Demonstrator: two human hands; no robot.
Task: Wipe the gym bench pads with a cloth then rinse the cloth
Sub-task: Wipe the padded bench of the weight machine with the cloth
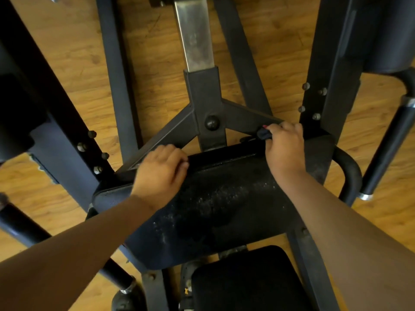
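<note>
A black back pad of the gym machine lies below me, its surface streaked with wet, dusty marks. My left hand grips the pad's far top edge on the left, fingers curled over it. At the pad's far right corner, my right hand is closed on a small dark cloth, which is pressed against the pad's upper edge next to the frame. A second black pad, the seat, shows at the bottom of the view.
Dark steel frame bars and a bolted upright crowd the pad's far side. Padded handles stand at the right and lower left. A steel post runs upward. The wooden floor lies beneath.
</note>
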